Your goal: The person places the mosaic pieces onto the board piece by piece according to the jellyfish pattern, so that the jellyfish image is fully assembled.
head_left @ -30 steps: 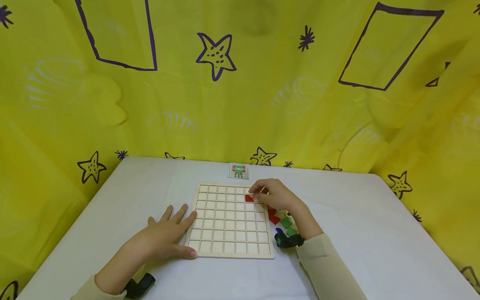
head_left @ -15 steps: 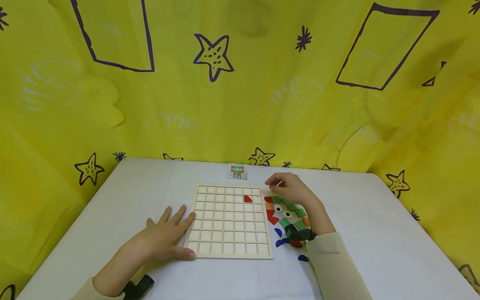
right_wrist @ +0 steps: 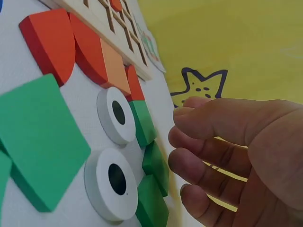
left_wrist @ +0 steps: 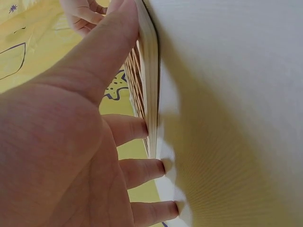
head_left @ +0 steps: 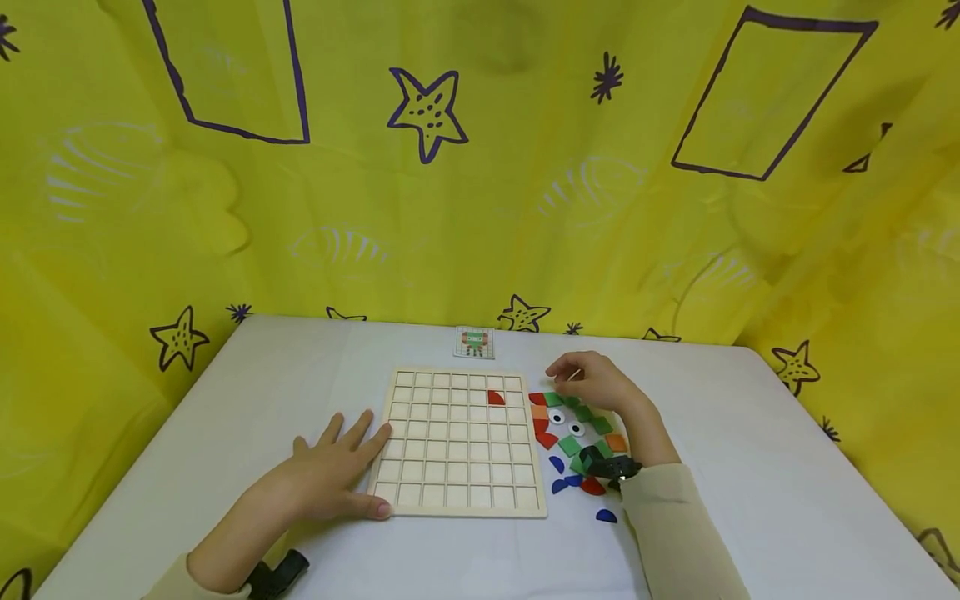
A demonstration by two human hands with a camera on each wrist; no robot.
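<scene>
My left hand (head_left: 326, 473) lies with spread fingers at the left edge of a wooden grid board (head_left: 457, 452). Its thumb touches the near left corner, and fingertips meet the board's side in the left wrist view. One red quarter-round piece (head_left: 496, 398) sits in a cell at the upper right of the grid. Beyond the board's right side, my right hand (head_left: 596, 383) hovers with loosely bent fingers and nothing between them. Below it lie green square pieces (right_wrist: 42, 142), white eye discs (right_wrist: 111, 184) and red pieces (right_wrist: 49, 45); the hand and wrist cover some.
A small picture card (head_left: 474, 342) lies behind the board. Blue half-round pieces (head_left: 607, 517) and an orange square (head_left: 617, 442) are among the scattered pieces on the white tabletop (head_left: 765, 467). A yellow patterned curtain (head_left: 480, 208) closes off the back and sides.
My right hand has withdrawn from the red piece in the grid and moved right, over the loose pieces, uncovering many of them. The left hand keeps its place on the board.
</scene>
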